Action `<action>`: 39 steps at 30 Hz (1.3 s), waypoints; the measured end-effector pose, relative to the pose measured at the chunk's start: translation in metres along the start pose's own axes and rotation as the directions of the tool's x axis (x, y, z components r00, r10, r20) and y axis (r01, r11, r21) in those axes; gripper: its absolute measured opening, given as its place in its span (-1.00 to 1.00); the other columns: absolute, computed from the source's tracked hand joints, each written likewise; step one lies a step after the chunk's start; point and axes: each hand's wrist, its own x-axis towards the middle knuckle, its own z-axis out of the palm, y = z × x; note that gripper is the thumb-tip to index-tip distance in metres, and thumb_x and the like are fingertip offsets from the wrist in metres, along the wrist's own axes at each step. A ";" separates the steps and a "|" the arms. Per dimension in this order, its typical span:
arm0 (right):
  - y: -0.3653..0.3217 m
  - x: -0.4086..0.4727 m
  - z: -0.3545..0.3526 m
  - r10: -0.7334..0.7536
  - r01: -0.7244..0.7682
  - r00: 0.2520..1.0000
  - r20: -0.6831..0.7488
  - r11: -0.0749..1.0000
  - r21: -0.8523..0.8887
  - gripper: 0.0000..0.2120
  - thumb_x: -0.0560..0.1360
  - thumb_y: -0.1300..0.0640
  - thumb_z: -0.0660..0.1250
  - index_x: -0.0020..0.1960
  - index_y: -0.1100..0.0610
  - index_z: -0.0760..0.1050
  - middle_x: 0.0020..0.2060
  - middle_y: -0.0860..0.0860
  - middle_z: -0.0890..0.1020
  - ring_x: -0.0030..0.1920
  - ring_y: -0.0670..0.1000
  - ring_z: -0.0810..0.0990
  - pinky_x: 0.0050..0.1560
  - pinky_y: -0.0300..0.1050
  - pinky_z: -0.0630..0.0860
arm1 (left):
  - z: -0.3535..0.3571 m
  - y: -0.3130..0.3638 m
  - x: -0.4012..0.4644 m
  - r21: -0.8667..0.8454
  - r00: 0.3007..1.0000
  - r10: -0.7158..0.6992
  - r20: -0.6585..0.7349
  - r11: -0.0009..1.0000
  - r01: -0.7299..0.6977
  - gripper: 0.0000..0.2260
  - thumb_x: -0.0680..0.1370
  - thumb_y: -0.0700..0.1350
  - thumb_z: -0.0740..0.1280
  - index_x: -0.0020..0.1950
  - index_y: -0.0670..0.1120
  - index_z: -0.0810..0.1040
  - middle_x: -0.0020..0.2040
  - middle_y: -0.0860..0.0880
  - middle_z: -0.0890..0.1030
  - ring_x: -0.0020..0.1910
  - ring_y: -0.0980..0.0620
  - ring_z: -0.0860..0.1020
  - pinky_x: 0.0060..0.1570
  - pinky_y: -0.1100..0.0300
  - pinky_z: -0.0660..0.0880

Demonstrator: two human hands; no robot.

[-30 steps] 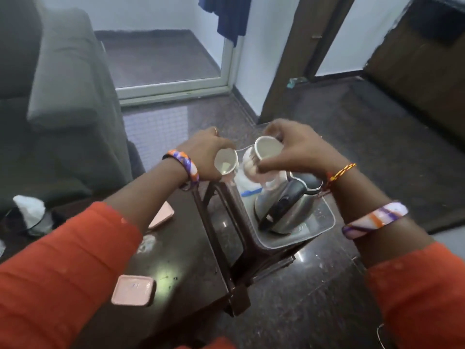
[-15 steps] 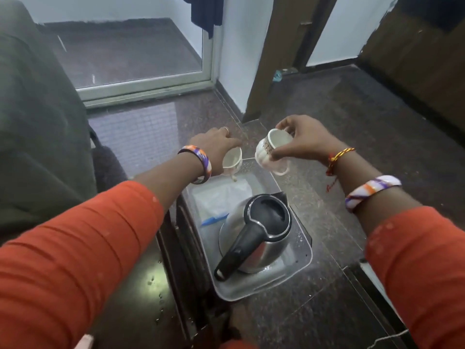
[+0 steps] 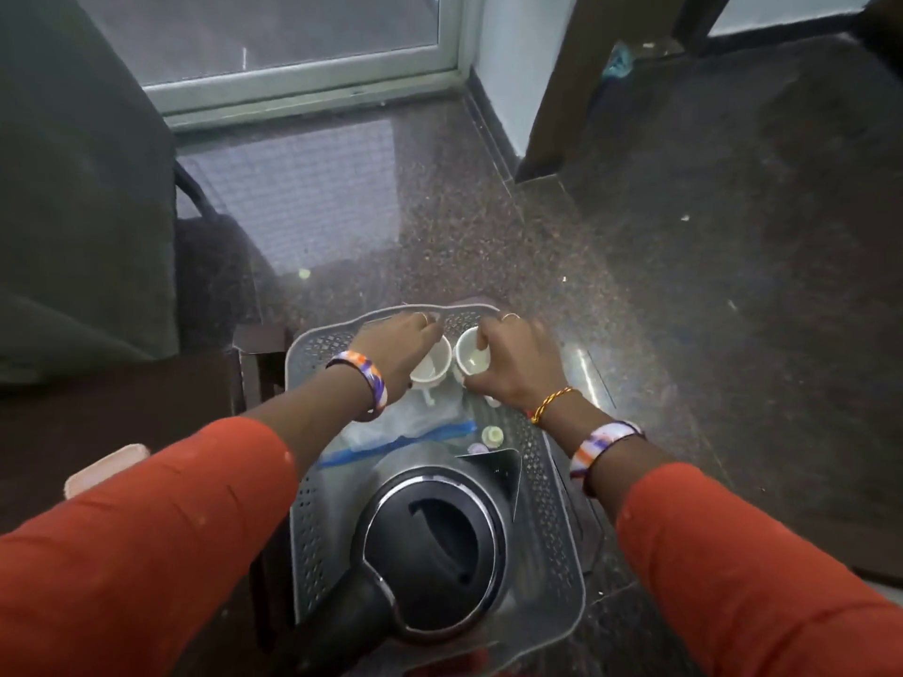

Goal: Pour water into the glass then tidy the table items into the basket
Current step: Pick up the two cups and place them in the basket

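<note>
Both hands have dropped from above the basket's far edge down into it since half a second ago. The left hand [image 3: 400, 346] is gripping a white cup [image 3: 430, 366] and the right hand [image 3: 513, 364] is gripping the second cup [image 3: 471, 358], side by side near the frame's centre, inside the grey basket [image 3: 552, 505]. The kettle [image 3: 435, 539] is sitting in the lower centre, a plastic bag [image 3: 405, 425] lying between it and the cups.

I see a dark wooden table [image 3: 97, 432] on the left with a small pink tray [image 3: 105, 469] lying flat on it, and just beside the table a grey basket [image 3: 554, 530] with little holes sits low over the speckled stone floor [image 3: 488, 227].
</note>
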 end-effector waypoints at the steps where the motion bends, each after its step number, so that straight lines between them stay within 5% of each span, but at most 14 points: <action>1: 0.003 0.002 0.006 -0.013 0.013 1.000 -0.016 1.000 -0.006 -0.65 0.29 0.01 0.41 -0.01 0.17 0.49 0.00 0.14 0.60 0.08 0.19 0.52 0.04 -0.02 0.34 | 0.004 -0.001 0.001 0.004 1.000 -0.004 0.002 1.000 0.004 -0.42 0.44 -0.25 0.35 0.42 -0.11 0.23 0.49 -0.08 0.22 0.43 -0.10 0.27 0.29 0.03 0.36; 6: 0.007 0.004 0.026 -0.029 0.021 0.989 -0.145 0.998 -0.054 -0.67 0.27 -0.05 0.42 -0.13 0.19 0.58 -0.11 0.15 0.64 0.08 0.20 0.50 0.06 0.02 0.34 | 0.011 -0.008 -0.004 -0.007 1.000 0.009 -0.005 1.000 -0.009 -0.51 0.49 -0.29 0.27 0.41 -0.13 0.28 0.54 -0.09 0.12 0.49 -0.08 0.18 0.30 0.05 0.35; 11: 0.001 0.001 0.011 -0.007 0.006 1.000 -0.005 0.990 -0.144 -0.57 0.33 -0.14 0.37 0.09 0.10 0.53 0.15 0.09 0.55 0.26 0.13 0.35 0.19 0.02 0.25 | 0.005 -0.003 -0.014 0.059 1.000 0.007 0.006 0.998 -0.007 -0.51 0.48 -0.27 0.30 0.38 -0.08 0.28 0.56 -0.11 -0.02 0.52 -0.11 0.09 0.24 -0.02 0.42; 18: -0.046 -0.022 -0.053 0.004 -0.010 0.992 -0.129 0.999 -0.051 -0.68 0.39 -0.02 0.35 0.08 0.10 0.55 0.11 0.13 0.59 0.23 0.16 0.41 0.17 0.01 0.36 | -0.039 -0.013 -0.064 -0.144 0.993 -0.045 -0.110 0.989 0.029 -0.63 0.52 -0.10 0.25 0.33 -0.03 0.41 0.31 -0.09 0.50 0.28 -0.12 0.46 0.19 0.03 0.43; 23: -0.136 -0.058 -0.096 -0.135 0.156 0.979 -0.150 0.979 0.131 -0.71 0.41 0.04 0.36 0.10 0.11 0.54 0.13 0.10 0.61 0.18 0.11 0.54 0.19 0.04 0.48 | -0.056 -0.048 -0.149 -0.255 0.969 -0.086 -0.233 0.967 0.024 -0.66 0.51 -0.09 0.26 0.28 -0.06 0.47 0.21 -0.14 0.57 0.18 -0.14 0.53 0.16 0.00 0.48; 30: -0.305 -0.144 -0.077 -0.316 0.342 0.933 -0.172 0.927 0.154 -0.72 0.43 0.06 0.38 0.12 0.10 0.54 0.09 0.04 0.62 0.10 0.04 0.56 0.14 -0.04 0.49 | -0.014 -0.135 -0.334 -0.380 0.908 -0.243 -0.342 0.919 0.103 -0.71 0.49 -0.10 0.27 0.20 -0.07 0.53 0.14 -0.12 0.62 0.14 -0.13 0.56 0.13 0.02 0.50; 39: -0.494 -0.205 0.059 -0.532 0.500 0.832 0.156 0.842 0.202 -0.75 0.40 0.08 0.39 0.05 0.12 0.56 0.01 0.07 0.65 0.05 0.09 0.59 0.03 -0.09 0.48 | 0.119 -0.244 -0.575 -0.592 0.731 -0.674 -0.105 0.633 0.498 -0.78 0.45 -0.15 0.34 0.07 -0.12 0.61 0.03 -0.13 0.68 0.04 -0.11 0.61 0.06 0.14 0.49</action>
